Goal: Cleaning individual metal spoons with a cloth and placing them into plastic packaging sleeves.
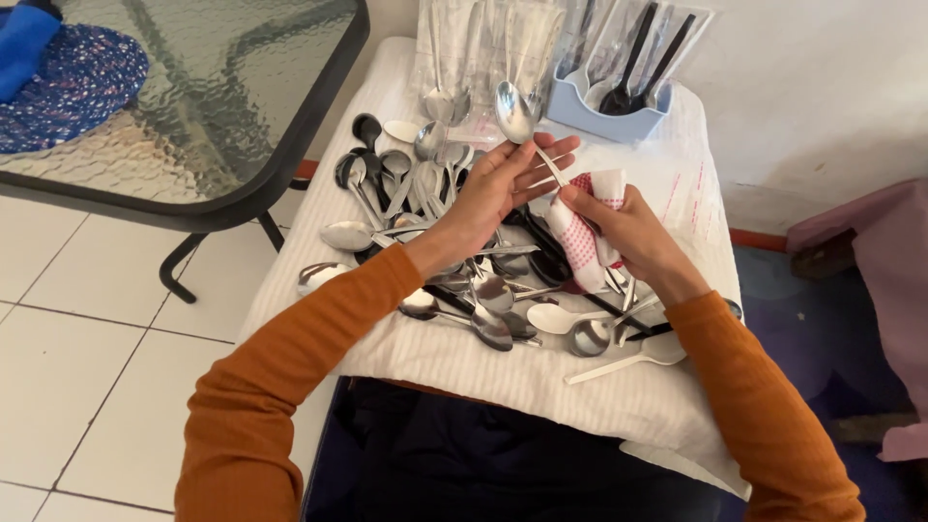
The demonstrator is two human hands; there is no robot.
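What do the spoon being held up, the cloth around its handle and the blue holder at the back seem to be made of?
Spoon: polished metal, probably steel; its bowl gives mirror-like reflections.
Cloth: woven fabric, matt, red-and-white checked; it folds softly in the right hand.
Blue holder: likely plastic; smooth, even pale colour, moulded edges.

**Lighting and picture quality, head view**

Bright, soft daylight, even across the scene. Shadows faint, short. Specular glare on the raised spoon (pixel 513 111) bowl and the spoon pile (pixel 454 251). Patterned glass table (pixel 193 97) shows mottled reflections. Focus sharp at centre; mild wide-angle stretch at the edges.
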